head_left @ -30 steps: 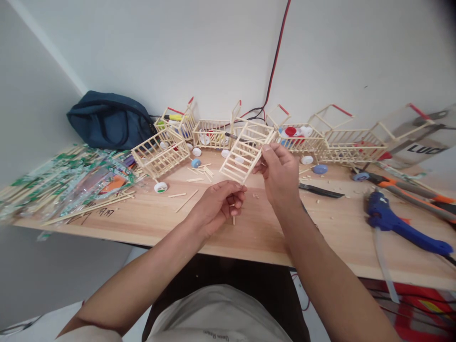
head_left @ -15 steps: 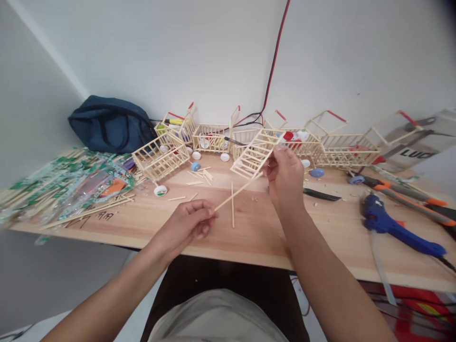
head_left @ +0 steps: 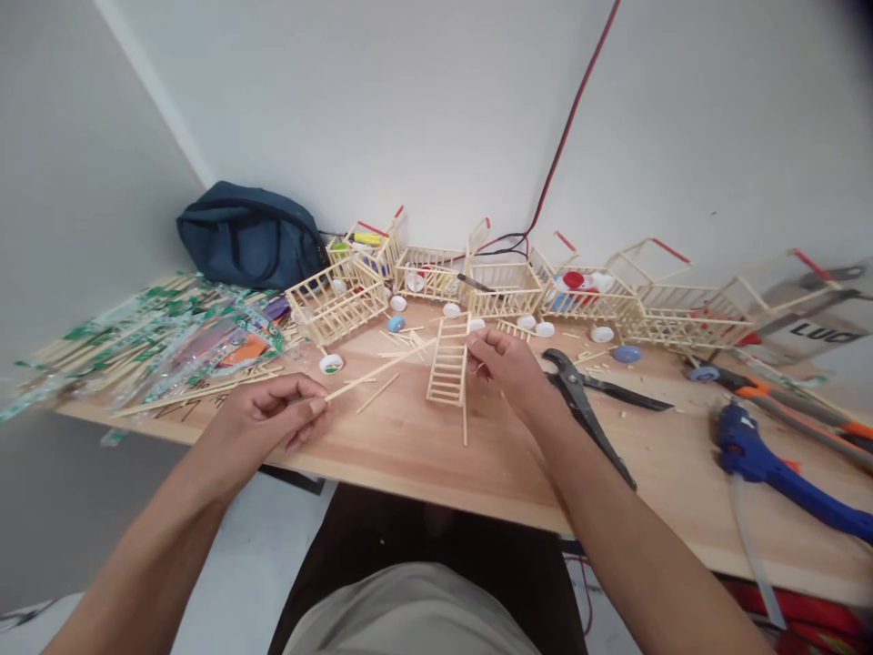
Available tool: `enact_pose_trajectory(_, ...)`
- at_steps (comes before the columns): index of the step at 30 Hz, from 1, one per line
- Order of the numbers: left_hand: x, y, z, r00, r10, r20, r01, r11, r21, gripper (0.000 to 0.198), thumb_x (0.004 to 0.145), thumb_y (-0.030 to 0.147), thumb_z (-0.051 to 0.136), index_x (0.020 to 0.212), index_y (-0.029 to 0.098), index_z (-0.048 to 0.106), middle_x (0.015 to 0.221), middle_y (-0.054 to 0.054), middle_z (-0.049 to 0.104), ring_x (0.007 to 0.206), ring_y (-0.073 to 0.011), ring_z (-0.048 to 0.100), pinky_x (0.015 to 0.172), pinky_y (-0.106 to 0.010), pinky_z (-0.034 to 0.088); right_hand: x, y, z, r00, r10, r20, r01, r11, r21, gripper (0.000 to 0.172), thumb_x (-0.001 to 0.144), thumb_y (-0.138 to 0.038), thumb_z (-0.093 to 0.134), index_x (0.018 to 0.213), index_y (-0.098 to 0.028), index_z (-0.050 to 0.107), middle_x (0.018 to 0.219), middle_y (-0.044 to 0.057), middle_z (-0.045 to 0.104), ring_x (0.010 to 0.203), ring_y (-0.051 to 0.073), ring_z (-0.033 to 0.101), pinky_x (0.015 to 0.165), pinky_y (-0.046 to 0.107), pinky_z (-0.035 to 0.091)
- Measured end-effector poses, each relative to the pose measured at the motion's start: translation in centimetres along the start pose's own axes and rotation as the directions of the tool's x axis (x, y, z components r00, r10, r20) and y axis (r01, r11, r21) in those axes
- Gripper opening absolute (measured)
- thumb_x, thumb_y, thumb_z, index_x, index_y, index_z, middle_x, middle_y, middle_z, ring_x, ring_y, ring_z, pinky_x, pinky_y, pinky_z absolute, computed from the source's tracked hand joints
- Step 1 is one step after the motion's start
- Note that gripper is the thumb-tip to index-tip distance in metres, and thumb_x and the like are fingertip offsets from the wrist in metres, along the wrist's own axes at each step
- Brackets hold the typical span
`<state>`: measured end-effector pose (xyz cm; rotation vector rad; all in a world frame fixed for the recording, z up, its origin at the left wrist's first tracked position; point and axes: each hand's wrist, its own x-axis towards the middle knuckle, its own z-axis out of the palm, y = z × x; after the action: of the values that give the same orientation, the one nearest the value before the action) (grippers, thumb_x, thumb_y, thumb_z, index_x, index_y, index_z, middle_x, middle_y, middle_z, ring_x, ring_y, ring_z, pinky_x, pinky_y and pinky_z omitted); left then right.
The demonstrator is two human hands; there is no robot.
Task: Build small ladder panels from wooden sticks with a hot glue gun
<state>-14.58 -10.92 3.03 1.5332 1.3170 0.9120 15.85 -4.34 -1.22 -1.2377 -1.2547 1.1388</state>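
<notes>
My left hand (head_left: 276, 414) is closed, pinching one end of a thin wooden stick (head_left: 365, 378), whose far end reaches up toward the middle of the table. Between its fingers and thumb my right hand (head_left: 503, 362) grips the edge of a ladder-like panel of wooden sticks (head_left: 447, 371), tilted above the tabletop. The right fingertips are partly hidden. Just below the panel a loose stick (head_left: 466, 428) shows its lower end, and a short stick (head_left: 377, 393) lies between the two hands.
Several small stick-built carts (head_left: 337, 300) with bottle-cap wheels line the wall. Pliers (head_left: 587, 409) lie beside my right forearm, with a blue glue gun (head_left: 750, 446) farther right. Packaged sticks (head_left: 170, 337) spread at left before a dark blue bag (head_left: 249, 236).
The panel has moved down and left with my right hand and turned more upright. My left hand has moved left, drawing its stick away from the panel. The pliers now show.
</notes>
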Motion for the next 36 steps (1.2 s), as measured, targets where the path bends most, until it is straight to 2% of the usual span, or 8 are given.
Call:
enact_pose_trajectory(8,0.3,0.4,-0.6,0.997,0.033,-0.066,-0.035,0.999,-0.027,0.024,0.080,0.038,0.069,0.067,0.018,0.064,0.060,0.001,0.054,0.050,-0.0085,0.043,0.049,-0.021,0.032,-0.9,-0.6,1.5,0.990,0.045,0.130,-0.041,0.999,-0.026,0.030,0.077,-0.046,0.066,0.071,-0.017,0.059,0.058,-0.005,0.053,0.049,0.007,0.042,0.047,0.021,0.032)
enact_pose_trajectory(12,0.4,0.4,-0.8,0.998,0.020,-0.059,-0.022,0.999,-0.028,0.024,0.082,0.037,0.067,0.068,0.018,0.063,0.061,0.001,0.054,0.051,-0.0079,0.043,0.050,-0.020,0.034,-0.7,-1.4,-0.5,0.999,0.026,0.023,-0.027,0.999,0.040,0.033,0.073,-0.048,0.070,0.070,-0.018,0.057,0.058,-0.005,0.052,0.050,0.007,0.041,0.046,0.021,0.030)
enact_pose_trajectory(15,0.5,0.3,-1.0,0.998,0.022,-0.055,-0.024,0.999,-0.022,0.025,0.083,0.038,0.067,0.069,0.017,0.063,0.062,0.002,0.054,0.051,-0.0072,0.043,0.050,-0.020,0.034,-0.9,-3.1,-2.4,0.998,-0.028,-0.057,0.027,1.000,-0.013,0.032,0.074,-0.047,0.071,0.072,-0.019,0.058,0.060,-0.003,0.053,0.052,0.008,0.042,0.047,0.021,0.031)
enact_pose_trajectory(19,0.9,0.0,-1.0,0.998,0.046,-0.030,-0.048,0.998,-0.046,0.024,0.082,0.039,0.066,0.072,0.017,0.064,0.061,0.002,0.054,0.050,-0.0070,0.043,0.049,-0.020,0.033,-1.5,-5.6,-4.1,0.998,-0.053,-0.021,0.048,0.980,-0.193,0.028,0.079,-0.046,0.069,0.075,-0.019,0.059,0.060,-0.003,0.053,0.050,0.007,0.041,0.047,0.022,0.030)
enact_pose_trajectory(22,1.2,-0.3,-0.8,0.999,0.050,-0.008,-0.050,0.997,-0.064,0.024,0.082,0.040,0.067,0.074,0.017,0.065,0.060,0.002,0.054,0.049,-0.0070,0.042,0.049,-0.020,0.032,-1.8,-6.4,-5.2,1.000,-0.011,0.001,0.011,0.976,-0.217,0.030,0.078,-0.046,0.070,0.073,-0.019,0.058,0.060,-0.004,0.053,0.050,0.007,0.041,0.047,0.021,0.028)
enact_pose_trajectory(26,1.4,-0.8,-0.7,0.999,0.042,0.013,-0.041,0.999,-0.021,0.026,0.081,0.042,0.067,0.073,0.018,0.065,0.055,0.004,0.050,0.049,-0.0071,0.041,0.049,-0.020,0.031,-2.2,-5.7,-7.6,0.998,0.054,-0.045,-0.060,0.988,-0.143,0.035,0.073,-0.049,0.075,0.073,-0.018,0.058,0.059,-0.004,0.052,0.051,0.006,0.041,0.047,0.021,0.029)
enact_pose_trajectory(29,1.4,-1.2,-0.7,0.999,0.036,0.029,-0.036,0.999,-0.002,0.028,0.082,0.044,0.066,0.074,0.018,0.064,0.055,0.003,0.050,0.049,-0.0075,0.041,0.049,-0.020,0.031,-2.6,-4.4,-8.9,0.991,0.132,-0.013,-0.133,0.984,-0.119,0.037,0.070,-0.049,0.077,0.071,-0.017,0.058,0.060,-0.004,0.052,0.051,0.006,0.040,0.047,0.021,0.028)
enact_pose_trajectory(36,2.1,-0.5,0.0,0.994,0.081,0.074,-0.084,0.995,0.045,0.028,0.086,0.042,0.062,0.072,0.017,0.063,0.056,0.004,0.048,0.051,-0.0075,0.042,0.051,-0.020,0.031,-3.2,-2.2,-7.6,0.965,0.240,0.106,-0.232,0.969,-0.082,0.041,0.071,-0.053,0.075,0.068,-0.016,0.058,0.058,-0.004,0.051,0.049,0.005,0.037,0.045,0.021,0.024)
